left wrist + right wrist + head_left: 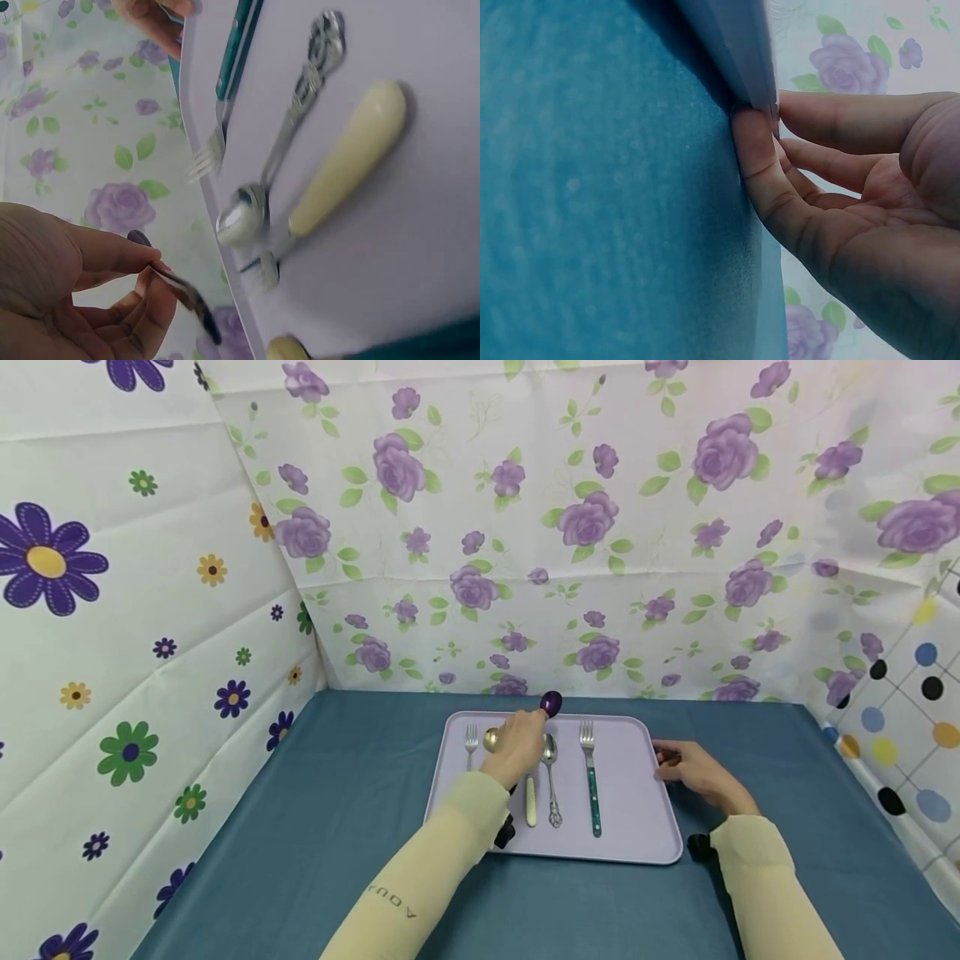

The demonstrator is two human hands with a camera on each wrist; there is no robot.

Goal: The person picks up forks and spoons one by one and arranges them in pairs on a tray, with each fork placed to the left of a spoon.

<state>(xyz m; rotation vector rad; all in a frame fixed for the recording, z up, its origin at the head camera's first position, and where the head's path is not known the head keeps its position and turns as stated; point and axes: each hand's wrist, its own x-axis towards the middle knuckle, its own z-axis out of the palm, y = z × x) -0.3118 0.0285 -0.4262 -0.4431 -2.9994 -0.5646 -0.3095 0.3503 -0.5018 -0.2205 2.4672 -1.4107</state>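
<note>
Over the far part of a pale lilac tray (633, 793), my left hand (519, 743) pinches a spoon with a shiny dark purple bowl (551, 703). The left wrist view shows this spoon (187, 291) between thumb and fingertips, beside the tray's rim. My right hand (693, 770) grips the tray's right edge, its thumb and fingers at the rim (754, 67) in the right wrist view. On the tray lie a green-handled fork (592, 789), a silver spoon with an ornate handle (553, 781) and a cream-handled fork (352, 157). Partly hidden by my left arm are another fork (471, 739) and a gold-coloured spoon (491, 739).
A blue-green cloth (322, 793) covers the table under the tray. Flower-patterned sheets stand at the back (525, 635) and left (187, 710). A dotted sheet (907, 752) borders the right side.
</note>
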